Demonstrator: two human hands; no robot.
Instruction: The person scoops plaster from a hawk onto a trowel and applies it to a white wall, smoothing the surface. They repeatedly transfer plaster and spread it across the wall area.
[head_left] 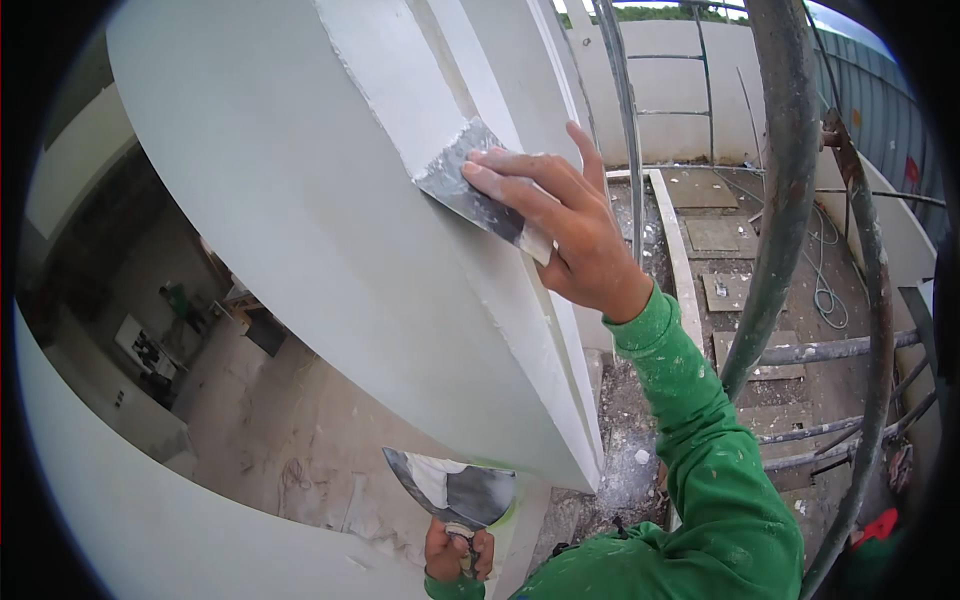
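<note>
My right hand [575, 220], dusted with white, grips a small putty knife [465, 175], fingers laid along its metal blade. The blade's front edge meets the pale wall [330, 190] near its corner, beside a band of fresh white putty [375, 70] with a ragged edge. Lower down, my left hand [458, 550] is closed round the handle of a wide putty knife [482, 495]. A lump of white putty [430, 478] lies on that wide blade, which is held apart from the wall.
Scaffold pipes [780, 200] rise close to my right arm, with cross-bars [840, 348] lower down. Beyond them are square slabs [725, 235], a coiled hose [828, 305] and debris-strewn ground. At left, an opening shows a dusty floor [250, 400] and a distant person in green [180, 302].
</note>
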